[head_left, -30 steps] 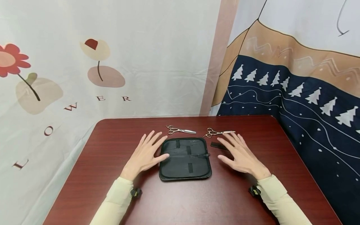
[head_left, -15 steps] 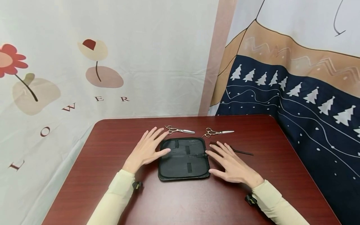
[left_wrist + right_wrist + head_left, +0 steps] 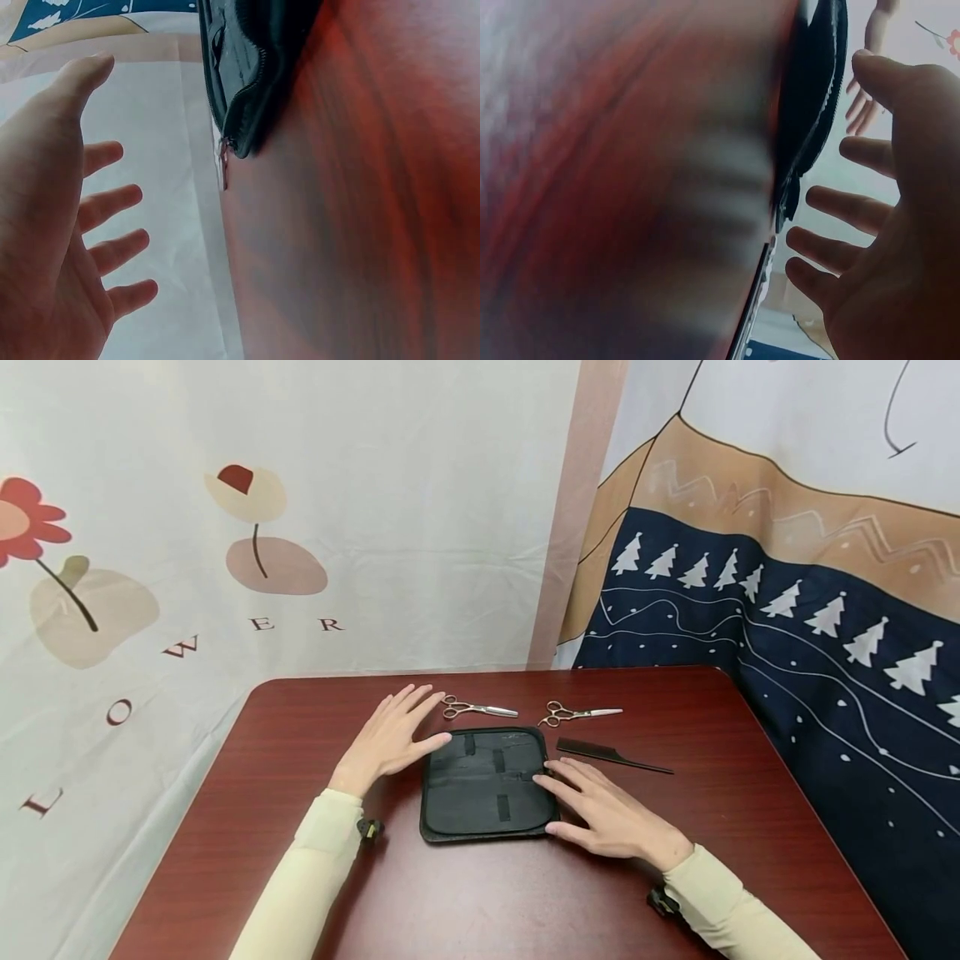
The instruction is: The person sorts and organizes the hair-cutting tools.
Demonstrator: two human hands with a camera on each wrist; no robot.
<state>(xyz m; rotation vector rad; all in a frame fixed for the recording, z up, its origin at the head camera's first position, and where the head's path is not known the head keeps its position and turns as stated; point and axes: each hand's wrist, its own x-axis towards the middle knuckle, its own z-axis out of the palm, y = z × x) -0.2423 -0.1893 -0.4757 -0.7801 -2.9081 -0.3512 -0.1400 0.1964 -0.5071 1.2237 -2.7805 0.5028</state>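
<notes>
A black zip case [image 3: 487, 793] with short dark loops on its upper face lies in the middle of the table. My left hand [image 3: 386, 739] is spread by its upper left corner, fingers straight and holding nothing. In the left wrist view this hand [image 3: 52, 202] shows raised off the tabletop, beside the zipped edge. At the case's right side, my right hand [image 3: 611, 814] has its fingers extended, their tips overlapping the edge in the head view. The right wrist view shows those fingers [image 3: 847, 208] apart, with no object between them.
Behind the case lie a pair of toothed thinning scissors [image 3: 483, 708] and, further right, a second pair of scissors [image 3: 581, 713]. A black tail comb [image 3: 611, 754] lies right of the case. Printed curtains [image 3: 420, 527] hang behind the red-brown table [image 3: 300, 877].
My right hand has moved left and nearer to me, to the case's right edge, uncovering the scissors and the comb. My left hand has shifted slightly away from me.
</notes>
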